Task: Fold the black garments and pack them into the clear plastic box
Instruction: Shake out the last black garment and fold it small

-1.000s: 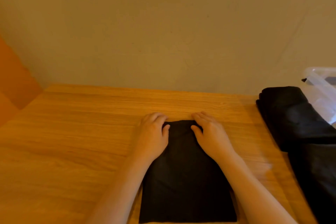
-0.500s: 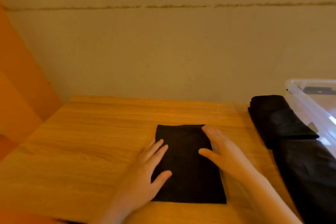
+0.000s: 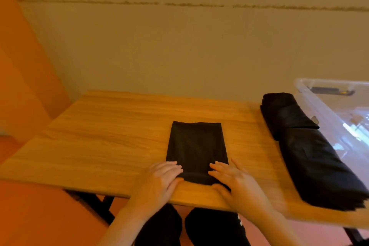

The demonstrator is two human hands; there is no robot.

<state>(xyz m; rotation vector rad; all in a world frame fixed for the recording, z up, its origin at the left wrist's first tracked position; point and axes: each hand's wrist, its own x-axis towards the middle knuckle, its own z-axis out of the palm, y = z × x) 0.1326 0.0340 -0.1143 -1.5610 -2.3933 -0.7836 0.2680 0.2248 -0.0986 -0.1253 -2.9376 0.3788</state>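
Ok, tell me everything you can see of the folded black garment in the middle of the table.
The folded black garment is a flat, neat rectangle of dark, matte cloth, its long side running away from the person. It lies on the wooden table, near the front edge, apart from the pile of black garments to its right. A faint seam or hem runs along its far edge. The left hand rests on its near left corner and the right hand on its near right corner, fingers fairly straight.
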